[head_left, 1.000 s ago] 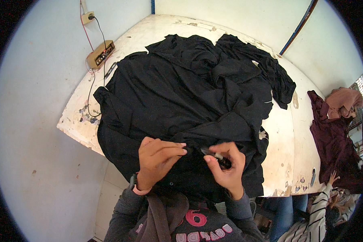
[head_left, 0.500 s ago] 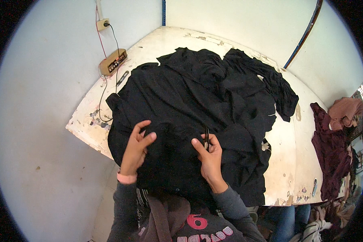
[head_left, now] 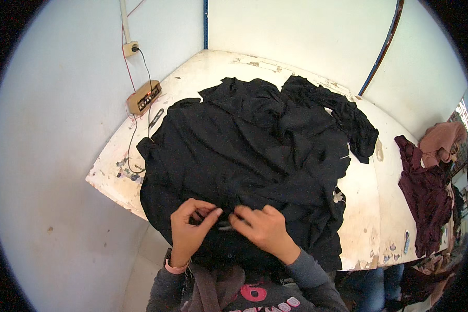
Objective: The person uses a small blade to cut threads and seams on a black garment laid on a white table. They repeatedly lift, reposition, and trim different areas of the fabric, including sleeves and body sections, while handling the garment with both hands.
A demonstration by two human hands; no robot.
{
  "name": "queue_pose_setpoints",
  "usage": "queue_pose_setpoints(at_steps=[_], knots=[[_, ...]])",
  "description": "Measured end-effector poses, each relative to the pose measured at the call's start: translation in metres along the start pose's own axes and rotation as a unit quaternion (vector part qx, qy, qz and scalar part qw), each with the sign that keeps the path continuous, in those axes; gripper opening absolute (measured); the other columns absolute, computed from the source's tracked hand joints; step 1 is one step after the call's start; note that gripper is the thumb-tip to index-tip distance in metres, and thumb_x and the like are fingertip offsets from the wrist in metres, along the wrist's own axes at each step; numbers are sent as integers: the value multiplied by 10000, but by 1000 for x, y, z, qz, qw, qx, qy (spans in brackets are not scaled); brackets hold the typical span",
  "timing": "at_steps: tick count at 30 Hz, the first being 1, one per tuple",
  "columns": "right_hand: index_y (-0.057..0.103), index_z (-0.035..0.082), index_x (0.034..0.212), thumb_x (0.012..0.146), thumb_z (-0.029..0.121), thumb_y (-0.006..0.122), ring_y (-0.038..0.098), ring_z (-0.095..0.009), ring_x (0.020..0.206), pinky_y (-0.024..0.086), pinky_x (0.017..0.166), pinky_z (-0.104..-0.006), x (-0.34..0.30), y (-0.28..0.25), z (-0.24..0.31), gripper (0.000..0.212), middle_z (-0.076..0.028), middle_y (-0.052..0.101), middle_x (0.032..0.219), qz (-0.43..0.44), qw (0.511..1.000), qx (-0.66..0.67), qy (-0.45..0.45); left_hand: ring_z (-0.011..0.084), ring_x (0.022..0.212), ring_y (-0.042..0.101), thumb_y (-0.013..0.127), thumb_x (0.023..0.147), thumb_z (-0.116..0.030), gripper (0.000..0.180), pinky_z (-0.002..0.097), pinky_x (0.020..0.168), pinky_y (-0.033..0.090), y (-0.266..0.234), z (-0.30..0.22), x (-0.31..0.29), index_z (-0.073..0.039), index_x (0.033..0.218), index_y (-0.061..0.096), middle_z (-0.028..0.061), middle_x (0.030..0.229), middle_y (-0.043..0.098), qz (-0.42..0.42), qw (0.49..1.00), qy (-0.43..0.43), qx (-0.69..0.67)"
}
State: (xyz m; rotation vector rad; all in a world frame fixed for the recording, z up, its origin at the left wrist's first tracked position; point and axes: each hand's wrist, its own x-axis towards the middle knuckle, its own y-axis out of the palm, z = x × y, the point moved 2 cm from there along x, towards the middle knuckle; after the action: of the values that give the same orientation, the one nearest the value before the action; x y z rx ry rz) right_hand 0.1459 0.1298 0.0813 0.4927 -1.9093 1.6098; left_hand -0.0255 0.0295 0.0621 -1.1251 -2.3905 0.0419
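Note:
A large black garment [head_left: 249, 151] lies spread in folds over the table and hangs over its near edge. My left hand [head_left: 192, 229] is closed in a pinch at its near part, thumb against forefinger, on the black fabric as far as I can see. Close on its right, my right hand [head_left: 262, 231] is closed with curled fingers around small thread snips [head_left: 225, 226]. Only a blurred, pale metal bit of the snips shows, pointing toward my left hand. The fingertips of both hands are a short gap apart.
The white, chipped table [head_left: 366, 218] meets walls at the left and back. A brown power strip [head_left: 144, 97] with cords and a black cutter [head_left: 156, 118] lie at far left. A small bluish tool [head_left: 406, 242] and a maroon garment [head_left: 426, 197] are at right. Someone's jeans [head_left: 372, 288] show below.
Both hands have come nearer to me and closer together. My left hand has gone from open to a pinch. My right hand has turned, bringing the snips toward the left. The view has tilted slightly.

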Motion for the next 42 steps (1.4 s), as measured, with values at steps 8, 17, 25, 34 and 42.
queue_pose_setpoints(at_steps=[8, 17, 25, 34, 42], knots=[[746, 239, 950, 778, 204, 723, 435, -52, 583, 311, 551, -227, -22, -13, 5, 177, 126, 668, 968, -51, 993, -39, -101, 108, 744, 531, 774, 903, -227, 222, 268, 679, 419, 18, 10, -10, -15, 965, 752, 14, 818, 634, 200, 973, -80, -87], [745, 196, 981, 797, 207, 731, 489, -67, 619, 344, 562, -244, -35, -9, -2, 184, 86, 676, 1037, -56, 995, 16, -78, 137, 793, 577, 796, 871, -198, 189, 293, 735, 446, 17, 17, -7, -24, 933, 756, 36, 838, 657, 265, 945, -146, -124], [718, 183, 1166, 689, 155, 738, 550, -96, 588, 378, 555, -276, -40, -5, -3, 478, 52, 725, 985, -13, 982, 177, 58, 186, 817, 673, 811, 825, -189, 164, 318, 729, 494, 9, 5, -8, -108, 966, 793, 28, 930, 743, 284, 957, 56, 12], [559, 207, 1460, 636, 167, 757, 596, -159, 651, 396, 560, -303, -50, 4, 18, 849, 16, 621, 850, 100, 963, 239, 74, 173, 845, 704, 830, 737, -222, 290, 334, 726, 544, -5, 16, -45, -157, 1013, 769, -15, 896, 724, 231, 904, 306, 189], [691, 101, 1182, 782, 170, 792, 681, -280, 731, 528, 629, -365, -60, 1, 50, 418, -109, 711, 925, 108, 831, 482, 256, 134, 879, 663, 755, 789, -146, 306, 300, 717, 517, -27, -17, -52, -170, 1093, 774, -54, 1000, 705, 155, 817, 476, 287]])
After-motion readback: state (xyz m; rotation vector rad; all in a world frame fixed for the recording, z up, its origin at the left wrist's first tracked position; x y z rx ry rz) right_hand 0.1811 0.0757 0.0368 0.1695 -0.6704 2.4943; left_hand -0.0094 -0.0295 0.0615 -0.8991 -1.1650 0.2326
